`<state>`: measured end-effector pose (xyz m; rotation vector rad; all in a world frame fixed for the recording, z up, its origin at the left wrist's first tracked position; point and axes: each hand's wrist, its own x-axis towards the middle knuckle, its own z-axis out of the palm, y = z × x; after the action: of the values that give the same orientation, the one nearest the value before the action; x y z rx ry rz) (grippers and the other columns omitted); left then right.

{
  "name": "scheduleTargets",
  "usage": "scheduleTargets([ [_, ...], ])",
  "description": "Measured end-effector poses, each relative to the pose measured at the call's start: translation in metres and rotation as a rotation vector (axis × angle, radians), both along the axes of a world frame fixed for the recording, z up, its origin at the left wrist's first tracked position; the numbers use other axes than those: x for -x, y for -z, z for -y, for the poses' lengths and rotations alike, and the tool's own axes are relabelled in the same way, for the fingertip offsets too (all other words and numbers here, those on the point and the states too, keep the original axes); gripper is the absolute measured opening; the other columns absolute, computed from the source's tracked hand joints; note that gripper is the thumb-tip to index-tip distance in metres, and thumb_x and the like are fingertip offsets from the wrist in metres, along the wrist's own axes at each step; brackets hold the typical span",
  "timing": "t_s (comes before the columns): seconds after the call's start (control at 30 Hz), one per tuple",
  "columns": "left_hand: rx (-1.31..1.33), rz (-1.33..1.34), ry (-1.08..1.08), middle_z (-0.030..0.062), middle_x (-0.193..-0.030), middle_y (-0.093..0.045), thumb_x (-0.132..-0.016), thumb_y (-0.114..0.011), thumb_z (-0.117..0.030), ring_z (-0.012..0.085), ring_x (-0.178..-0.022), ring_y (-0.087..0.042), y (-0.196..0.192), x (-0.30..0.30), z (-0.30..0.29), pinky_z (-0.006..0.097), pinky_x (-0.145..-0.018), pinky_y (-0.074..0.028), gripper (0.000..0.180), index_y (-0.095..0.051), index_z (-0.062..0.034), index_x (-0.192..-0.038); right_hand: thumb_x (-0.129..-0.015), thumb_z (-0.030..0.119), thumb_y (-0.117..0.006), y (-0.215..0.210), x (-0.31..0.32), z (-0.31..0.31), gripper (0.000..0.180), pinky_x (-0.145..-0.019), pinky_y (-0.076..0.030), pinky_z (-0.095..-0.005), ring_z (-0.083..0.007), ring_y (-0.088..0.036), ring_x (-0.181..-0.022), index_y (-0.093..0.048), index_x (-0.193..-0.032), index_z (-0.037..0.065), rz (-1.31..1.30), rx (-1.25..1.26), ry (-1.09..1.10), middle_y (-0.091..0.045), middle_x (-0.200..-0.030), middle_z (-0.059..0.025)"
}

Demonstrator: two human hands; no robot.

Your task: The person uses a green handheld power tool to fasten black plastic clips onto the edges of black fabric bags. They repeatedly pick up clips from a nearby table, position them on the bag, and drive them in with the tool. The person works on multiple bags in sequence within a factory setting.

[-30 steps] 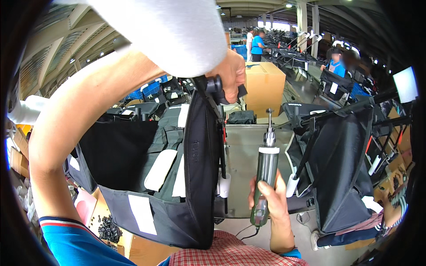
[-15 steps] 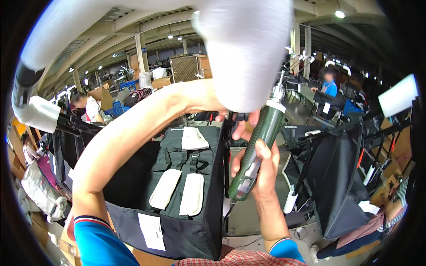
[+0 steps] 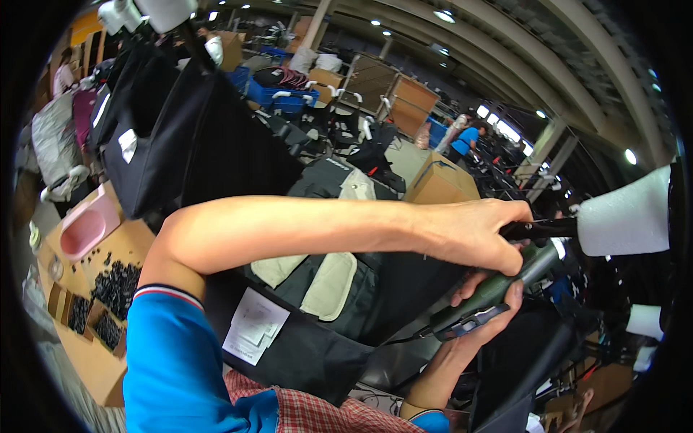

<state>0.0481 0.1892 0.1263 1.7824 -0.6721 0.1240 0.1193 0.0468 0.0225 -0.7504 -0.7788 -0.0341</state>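
My right hand (image 3: 491,328) wraps round a dark green power screwdriver (image 3: 498,289), tilted with its front end up to the right and its cord trailing at the lower left. Reaching across from the left, my left hand (image 3: 473,229) closes on a black frame tube (image 3: 552,229) just above the driver. White foam (image 3: 624,213) covers that tube's far end. The driver's tip is hidden, so contact cannot be told. Below my left forearm lies a black fabric stroller seat (image 3: 393,289) with cream strap pads (image 3: 330,287) and a white paper label (image 3: 256,325).
At the left, a pink tray (image 3: 90,224) and small black parts (image 3: 115,289) sit on cardboard. Another black fabric stroller body (image 3: 209,144) stands behind them. A cardboard box (image 3: 440,180) is beyond my forearm, and a person in blue (image 3: 465,141) works farther back.
The view has turned and tilted. My hands and the screwdriver now appear farther right, and the driver leans more to the right. My left hand now shows on the tube near the foam.
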Motion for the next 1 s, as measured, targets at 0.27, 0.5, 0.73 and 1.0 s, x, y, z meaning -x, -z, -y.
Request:
scheduleTargets([
  [0.27, 0.055, 0.582, -0.625, 0.02, -0.118, -0.042, -0.08, -0.061, -0.006, 0.0308, -0.105, -0.051, 0.037, -0.017, 0.024, 0.037, -0.085, -0.048, 0.055, -0.039, -0.0017, -0.13, -0.09, 0.027, -0.052, -0.007, 0.008, 0.005, 0.059, -0.044, -0.053, -0.0309, -0.0291, -0.065, -0.059, -0.028, -0.132, -0.007, 0.088, 0.04, -0.153, -0.054, -0.117, -0.0276],
  [0.5, -0.082, 0.853, -0.762, 0.0134, -0.093, -0.062, -0.08, -0.067, 0.002, 0.0262, -0.082, -0.063, 0.045, -0.023, 0.027, 0.034, -0.072, -0.051, 0.027, -0.062, 0.0019, -0.106, -0.09, 0.025, -0.049, -0.011, 0.009, 0.013, 0.059, -0.037, -0.051, -0.0309, -0.0288, -0.066, -0.057, -0.029, -0.137, -0.005, 0.086, 0.053, -0.131, -0.053, -0.124, -0.0275],
  [0.73, -0.177, 0.867, -0.617, 0.0129, -0.101, -0.066, -0.081, -0.066, 0.002, 0.0222, -0.09, -0.065, 0.029, -0.012, 0.021, 0.031, -0.079, -0.05, 0.034, -0.062, 0.0008, -0.115, -0.072, 0.014, -0.081, 0.04, 0.012, 0.087, 0.082, -0.054, -0.053, -0.0344, -0.0233, -0.064, -0.064, -0.027, -0.133, 0.007, 0.038, 0.171, -0.415, -0.056, -0.095, -0.0187],
  [1.0, -0.277, 0.819, -0.436, 0.0182, -0.107, -0.066, -0.082, -0.067, 0.0, 0.0291, -0.089, -0.068, 0.031, -0.022, -0.001, 0.03, -0.075, -0.053, 0.035, -0.06, 0.0022, -0.116, -0.05, 0.025, -0.095, 0.04, 0.033, 0.122, 0.13, -0.073, -0.05, -0.0325, -0.0165, -0.061, -0.076, -0.014, -0.149, 0.003, 0.051, 0.781, -0.144, -0.055, -0.118, -0.0163],
])
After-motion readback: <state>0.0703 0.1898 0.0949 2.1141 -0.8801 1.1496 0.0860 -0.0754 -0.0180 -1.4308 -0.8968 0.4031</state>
